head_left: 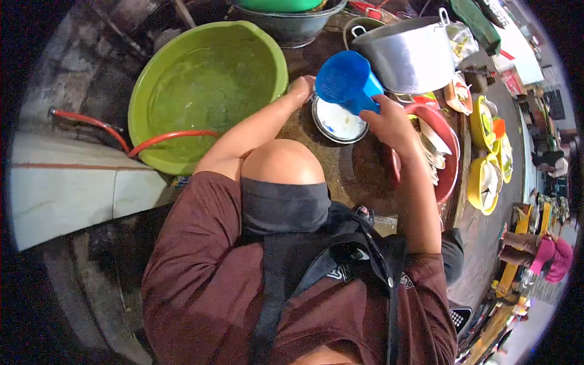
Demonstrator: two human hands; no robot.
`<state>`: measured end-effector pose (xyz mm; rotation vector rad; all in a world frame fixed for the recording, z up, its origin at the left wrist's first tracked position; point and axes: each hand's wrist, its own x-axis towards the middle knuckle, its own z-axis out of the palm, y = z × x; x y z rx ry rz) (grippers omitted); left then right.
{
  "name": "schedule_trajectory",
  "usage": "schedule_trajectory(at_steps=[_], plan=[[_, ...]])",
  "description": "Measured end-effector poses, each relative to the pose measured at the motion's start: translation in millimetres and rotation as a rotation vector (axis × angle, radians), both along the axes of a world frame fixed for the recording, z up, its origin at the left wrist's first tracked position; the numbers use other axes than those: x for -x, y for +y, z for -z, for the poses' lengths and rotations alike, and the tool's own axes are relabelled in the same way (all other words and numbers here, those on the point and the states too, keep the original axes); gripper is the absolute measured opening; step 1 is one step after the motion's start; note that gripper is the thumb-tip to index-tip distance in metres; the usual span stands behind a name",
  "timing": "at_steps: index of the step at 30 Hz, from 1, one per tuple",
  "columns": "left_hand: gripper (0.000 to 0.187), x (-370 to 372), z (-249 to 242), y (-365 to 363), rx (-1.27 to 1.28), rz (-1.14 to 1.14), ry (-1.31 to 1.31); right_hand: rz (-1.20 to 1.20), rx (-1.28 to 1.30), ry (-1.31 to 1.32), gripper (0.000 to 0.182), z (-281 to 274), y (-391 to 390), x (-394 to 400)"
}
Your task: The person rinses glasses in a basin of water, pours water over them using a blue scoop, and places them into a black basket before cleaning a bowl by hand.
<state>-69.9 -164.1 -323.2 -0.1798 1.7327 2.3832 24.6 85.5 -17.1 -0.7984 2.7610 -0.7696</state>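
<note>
My right hand (390,123) is wrapped round the handle of a blue water dipper (344,76), whose wide mouth faces me. Below the dipper, a round white dish (336,123) with a dark rim holds whitish liquid; the dipper hides its far side. My left hand (300,90) is closed at the dish's upper left rim, its fingertips partly hidden. Left of that hand, a large green basin (141,100) contains clear water, and an orange-red hose (173,139) runs over its near edge. Beneath my right forearm, a red basin (449,173) holds several dishes.
A big metal pot (404,55) stands behind the dipper, beside a dark metal tub (292,27) at the back. Yellow baskets (485,182) with dishes line the right. A tiled ledge (73,194) borders the left. A person in a pink top (552,258) is far right.
</note>
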Motion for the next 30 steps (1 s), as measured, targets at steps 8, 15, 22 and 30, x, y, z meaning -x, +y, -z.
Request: schedule_trajectory(at_steps=[8,15,22,30], plan=[[0.038,2.5,14.0,58.4,0.489,-0.792,-0.717,0.069,-0.097,-0.073,0.043,49.0,2.1,24.4],[0.034,-7.1,44.3,38.0,1.344,-0.037,-0.299,-0.219,-0.195,-0.185,0.04,61.2,32.7,-1.1],[0.039,-4.1,72.0,26.7,1.234,-0.747,-0.381,-0.516,-0.572,-0.354,0.033,83.1,37.4,-45.3],[0.089,-26.4,62.4,28.8,0.696,-0.641,-0.456,-0.276,-0.163,-0.487,0.041,128.9,80.7,-58.6]])
